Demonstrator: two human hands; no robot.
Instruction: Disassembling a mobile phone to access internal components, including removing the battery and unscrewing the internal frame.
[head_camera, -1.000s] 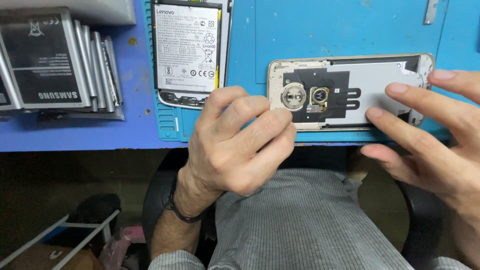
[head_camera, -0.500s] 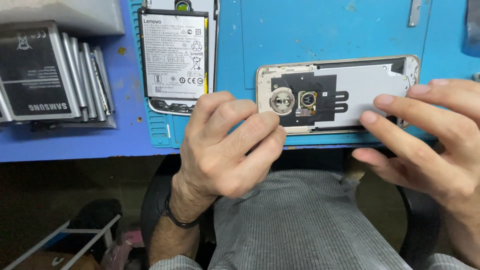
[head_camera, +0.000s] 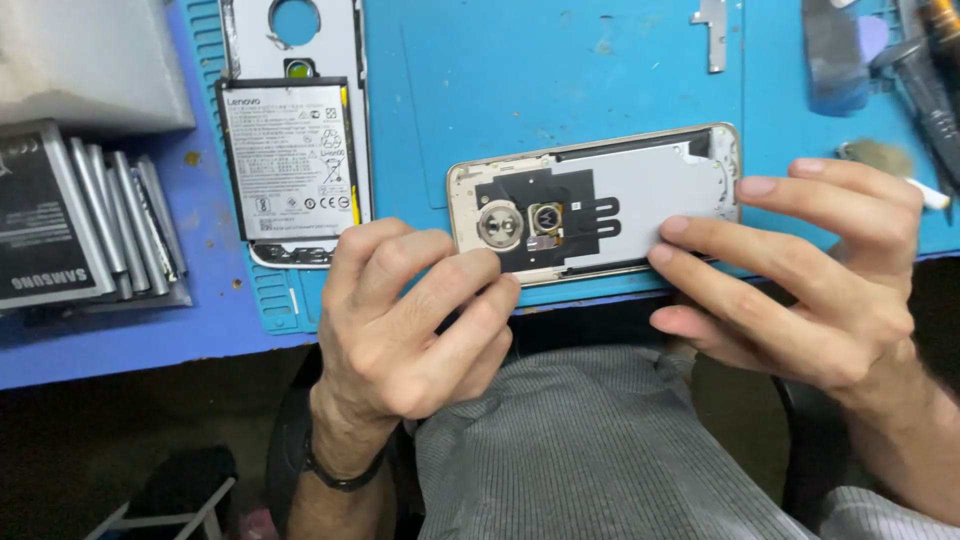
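Two hands (head_camera: 415, 320) on flat phone cover (head_camera: 640, 190)

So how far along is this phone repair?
Done: the back cover is off the phone, baring its inner plate and round camera. Another opened phone with its battery lies to the left. In hand: the left hand and right hand hold the phone's two ends. Left: it is not yet closed up.

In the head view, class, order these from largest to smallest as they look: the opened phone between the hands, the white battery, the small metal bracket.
1. Opened phone
2. White battery, somewhat smaller
3. Metal bracket, clearly smallest
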